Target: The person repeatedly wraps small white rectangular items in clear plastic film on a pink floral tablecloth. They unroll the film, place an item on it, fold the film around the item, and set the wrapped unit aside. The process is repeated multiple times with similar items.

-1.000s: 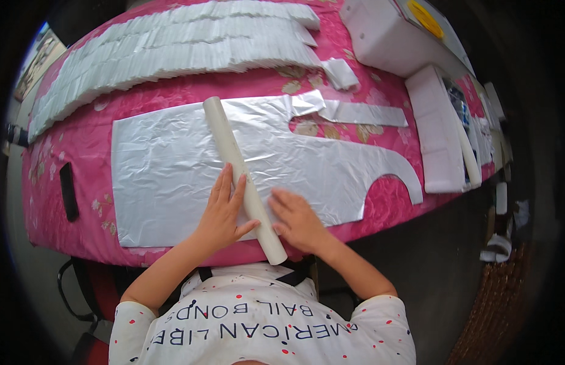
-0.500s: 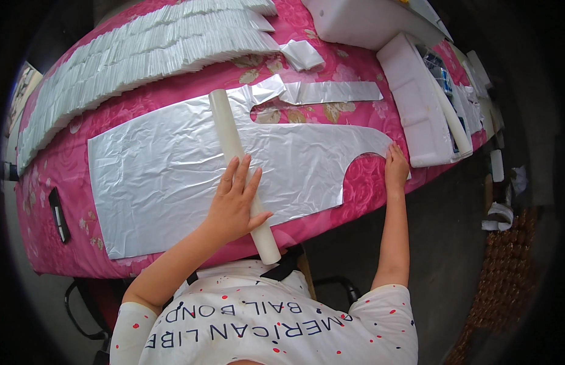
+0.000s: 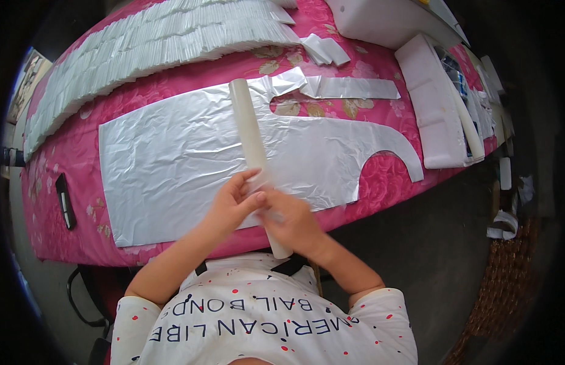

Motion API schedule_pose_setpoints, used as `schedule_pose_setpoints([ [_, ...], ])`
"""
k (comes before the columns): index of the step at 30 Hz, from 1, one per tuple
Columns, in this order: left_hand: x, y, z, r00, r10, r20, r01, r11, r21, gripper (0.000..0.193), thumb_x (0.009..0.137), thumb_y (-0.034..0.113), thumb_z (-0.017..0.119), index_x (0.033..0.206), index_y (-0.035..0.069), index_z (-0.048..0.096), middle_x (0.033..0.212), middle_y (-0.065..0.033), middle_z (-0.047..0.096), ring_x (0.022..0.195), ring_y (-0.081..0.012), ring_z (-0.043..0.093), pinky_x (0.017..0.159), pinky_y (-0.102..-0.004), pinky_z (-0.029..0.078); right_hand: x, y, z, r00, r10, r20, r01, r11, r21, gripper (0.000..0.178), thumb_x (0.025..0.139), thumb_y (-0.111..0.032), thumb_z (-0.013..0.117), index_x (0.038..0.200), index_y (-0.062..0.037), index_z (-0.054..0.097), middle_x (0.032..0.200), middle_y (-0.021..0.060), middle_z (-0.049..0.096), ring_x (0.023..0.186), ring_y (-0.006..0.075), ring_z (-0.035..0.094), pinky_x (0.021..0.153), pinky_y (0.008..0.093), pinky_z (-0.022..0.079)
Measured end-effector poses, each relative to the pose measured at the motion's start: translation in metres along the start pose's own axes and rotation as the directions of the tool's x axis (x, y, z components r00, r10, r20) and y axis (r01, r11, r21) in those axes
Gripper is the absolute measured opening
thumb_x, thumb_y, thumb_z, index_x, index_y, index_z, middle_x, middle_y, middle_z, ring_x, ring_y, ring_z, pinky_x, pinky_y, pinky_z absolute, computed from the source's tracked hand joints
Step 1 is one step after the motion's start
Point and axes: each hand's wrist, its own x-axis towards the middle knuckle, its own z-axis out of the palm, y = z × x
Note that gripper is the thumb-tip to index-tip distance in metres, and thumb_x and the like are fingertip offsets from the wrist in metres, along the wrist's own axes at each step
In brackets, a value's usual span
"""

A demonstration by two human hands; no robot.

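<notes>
Seen from the head camera, a long white roll [image 3: 253, 146] is laid across a crinkled silvery plastic sheet [image 3: 173, 158] spread on a counter [image 3: 69, 152] covered in pink floral cloth. The roll's near end is gripped by the left hand [image 3: 231, 204] and right hand [image 3: 294, 222], fingers closed around it. Stacked white folded pieces [image 3: 142, 48] are ranged along the far edge.

Bright, even daylight fills the scene. Glare sheens on the silvery plastic sheet [image 3: 191, 152] beyond the fingers. The right hand [image 3: 294, 225] blurs with motion. Fisheye bending and dark vignette ring the edges.
</notes>
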Motion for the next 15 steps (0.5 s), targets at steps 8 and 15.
schedule_pose_setpoints([
  [8,-0.061,0.010,-0.181,0.903,-0.194,-0.383,0.236,0.970,0.065,0.023,0.083,0.015,0.062,0.100,-0.001,0.060,0.082,-0.0084,0.064,0.074,-0.0144,0.062,0.064,-0.0262,0.050,-0.035,-0.012,0.006,0.997,-0.078,-0.015,0.067,0.922,-0.383,0.031,0.073,-0.022,0.070,0.094,-0.0028,0.058,0.100,0.0120,0.060,0.089,0.0277,0.058,0.072,0.0371,0.048],
  [15,-0.095,0.028,-0.234,0.776,0.503,-0.381,0.297,0.242,0.924,0.032,0.077,0.001,0.061,0.109,0.001,0.056,0.104,-0.0121,0.061,0.094,-0.0246,0.059,0.082,-0.0345,0.047,-0.048,-0.020,0.003,0.733,0.662,0.152,-0.549,0.710,-0.442,0.052,0.072,-0.050,0.067,0.086,-0.0012,0.057,0.077,0.0144,0.061,0.071,0.0314,0.060,0.061,0.0392,0.048],
])
